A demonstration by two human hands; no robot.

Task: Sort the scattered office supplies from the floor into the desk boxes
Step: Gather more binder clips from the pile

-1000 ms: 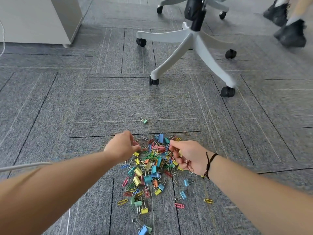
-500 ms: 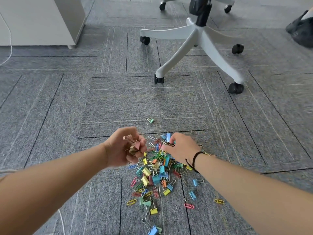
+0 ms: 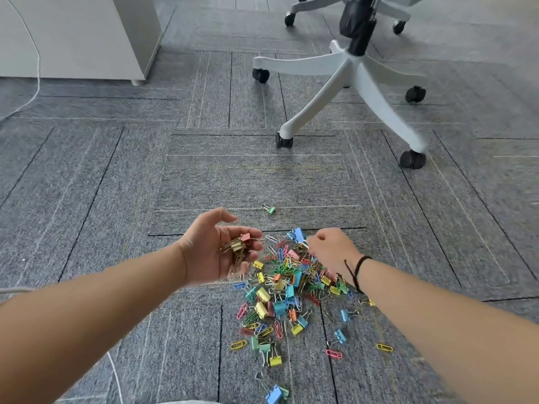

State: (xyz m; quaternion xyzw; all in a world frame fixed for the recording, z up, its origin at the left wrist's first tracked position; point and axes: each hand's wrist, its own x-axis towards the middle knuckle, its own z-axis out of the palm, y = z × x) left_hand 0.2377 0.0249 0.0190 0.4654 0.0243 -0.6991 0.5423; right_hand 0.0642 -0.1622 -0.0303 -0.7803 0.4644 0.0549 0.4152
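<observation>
Colourful pile [image 3: 287, 290] of binder clips and paper clips strewn on grey carpet [image 3: 116, 185] at lower centre of frame. Left hand [image 3: 214, 249] at centre, palm up and cupped, fingers curled loosely round a small clutch of clips [image 3: 239, 246], one reddish on top, the rest brownish or gold. Right hand [image 3: 332, 250] just right of it, knuckles up, fingers bent down into the upper edge of the pile; cannot tell whether anything is pinched, fingertips hidden. Black cord [image 3: 354, 269] round the right wrist. Hands near each other, not touching. Lone green clip [image 3: 269, 209] on the carpet above the pile, well apart from the rest. Blue clip [image 3: 274, 396] with a green one beside it at the bottom edge, below the pile. Yellow clip [image 3: 275, 360] and a few loose paper clips scattered along the lower fringe, a pink one [image 3: 334, 354] and a yellow one [image 3: 384, 347] towards lower right. White chair base [image 3: 344, 74] with black castors in the upper right. Pale cabinet [image 3: 73, 33] in the upper left, with a thin white cable [image 3: 36, 83] trailing past it down the left edge.
</observation>
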